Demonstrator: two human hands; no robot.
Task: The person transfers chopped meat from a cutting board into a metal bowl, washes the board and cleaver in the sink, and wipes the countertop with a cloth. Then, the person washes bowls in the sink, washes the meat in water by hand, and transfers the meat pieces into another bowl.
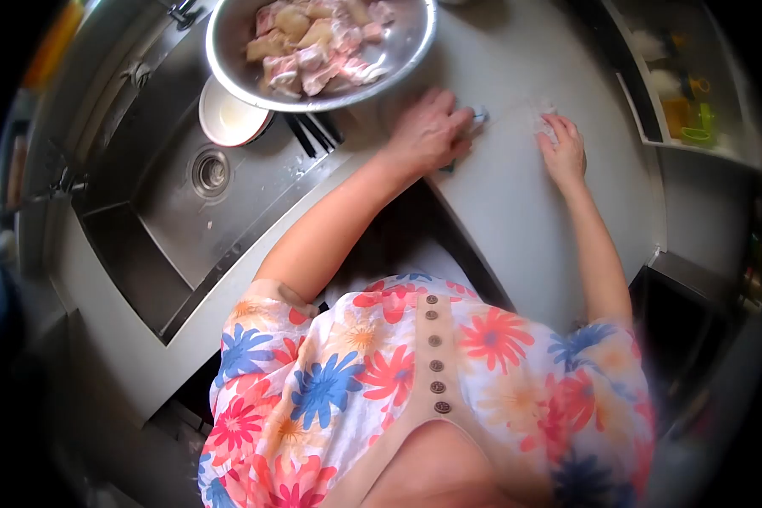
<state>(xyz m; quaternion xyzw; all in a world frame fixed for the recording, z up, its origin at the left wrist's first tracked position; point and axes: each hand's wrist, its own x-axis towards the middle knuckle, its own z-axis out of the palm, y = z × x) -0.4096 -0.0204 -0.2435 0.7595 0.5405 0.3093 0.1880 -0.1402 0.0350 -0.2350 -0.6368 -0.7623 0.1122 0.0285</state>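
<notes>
My left hand [429,129] is over the pale countertop, just below the metal bowl [423,51], with its fingers curled round a small whitish-blue item [480,114] that I cannot make out. Farther right, my right hand [565,151] touches a thin, see-through piece [543,114] on the counter, its fingers closed on the edge. Pieces of raw pinkish meat [317,42] lie inside the bowl.
The steel sink [165,212] with its drain [212,172] is at the left. A white bowl [229,114] and dark sticks [313,135] are beside the metal bowl. An open cabinet or shelf [643,106] with small items stands at the right.
</notes>
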